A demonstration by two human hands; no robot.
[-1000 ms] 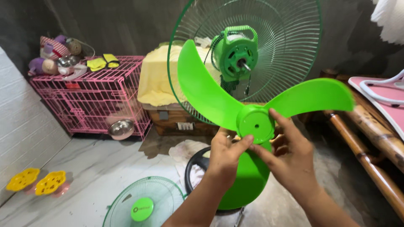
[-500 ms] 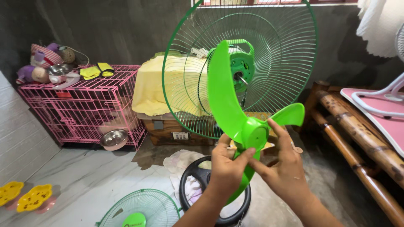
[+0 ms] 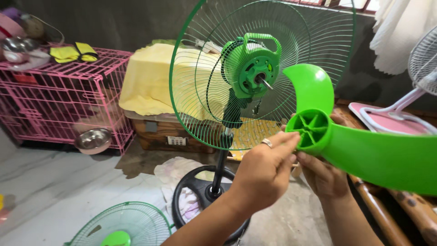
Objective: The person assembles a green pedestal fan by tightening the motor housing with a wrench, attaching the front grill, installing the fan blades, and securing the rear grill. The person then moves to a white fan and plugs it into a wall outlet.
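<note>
I hold a bright green fan blade (image 3: 364,150) in both hands, its hollow ribbed hub (image 3: 310,129) turned towards the fan. My left hand (image 3: 264,175) pinches the hub's left rim, a ring on one finger. My right hand (image 3: 324,175) grips the hub from below and behind. Just up and left stands the fan's green motor housing (image 3: 249,68) with its bare metal shaft (image 3: 264,82), inside the green rear wire guard (image 3: 200,95). The hub is a short way to the right of the shaft, apart from it.
The fan stands on a black round base (image 3: 191,187) over a cloth. A green front guard (image 3: 120,225) lies on the floor. A pink wire cage (image 3: 59,95) and metal bowl (image 3: 93,140) are left; a yellow-covered box (image 3: 150,86) behind; bamboo bench (image 3: 400,214) and white fan (image 3: 421,73) right.
I have turned the blade so its hollow back faces the motor and moved it to the right and up, close to the shaft. The view has shifted nearer the fan.
</note>
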